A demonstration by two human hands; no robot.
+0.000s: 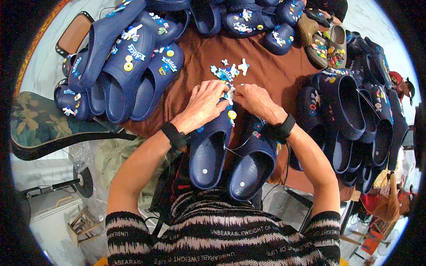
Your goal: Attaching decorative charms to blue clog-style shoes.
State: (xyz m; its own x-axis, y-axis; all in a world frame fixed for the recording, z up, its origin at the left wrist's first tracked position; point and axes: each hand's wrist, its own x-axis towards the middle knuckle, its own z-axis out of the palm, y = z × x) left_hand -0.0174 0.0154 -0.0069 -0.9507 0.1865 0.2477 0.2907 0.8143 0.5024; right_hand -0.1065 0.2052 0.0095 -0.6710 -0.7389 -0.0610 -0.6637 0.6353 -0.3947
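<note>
Navy clog (208, 150) is steadied under the left hand (202, 106) while a small charm (229, 94) is pinched by right hand (255, 101), best pressed squarely.

One head-worn fisheye view looks steeply down from close above the brown tabletop (266, 75). The person's own forearms enter from the lower edge, and straight lines bend toward the dark circular rim.
</note>
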